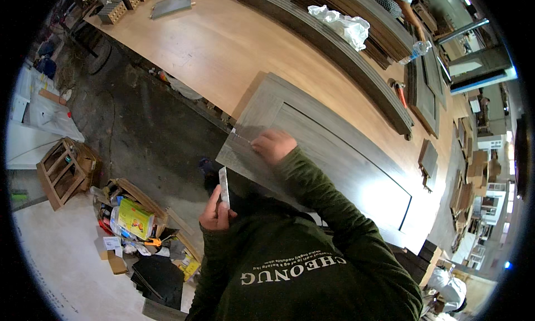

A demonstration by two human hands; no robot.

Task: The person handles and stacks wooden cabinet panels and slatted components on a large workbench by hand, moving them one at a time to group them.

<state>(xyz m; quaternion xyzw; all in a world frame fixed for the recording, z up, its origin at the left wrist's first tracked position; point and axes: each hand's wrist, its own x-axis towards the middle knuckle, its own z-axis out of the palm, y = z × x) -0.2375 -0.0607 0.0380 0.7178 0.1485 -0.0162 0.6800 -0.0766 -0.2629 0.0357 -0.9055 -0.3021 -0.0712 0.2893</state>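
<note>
Grey panel [334, 145] beneath right hand [274, 146], on surface [206, 48]; right hand pinching slim item [242, 136] over panel corner. Left hand [216, 214], beside panel, pinching pale strip [224, 188].

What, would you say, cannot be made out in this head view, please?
- Head view: one end of the thin tool, inside the right hand.
- Head view: part of the near edge of the grey panel, behind the right sleeve.
- Head view: the co-worker at upper right, partly cut off by the top edge.
</note>
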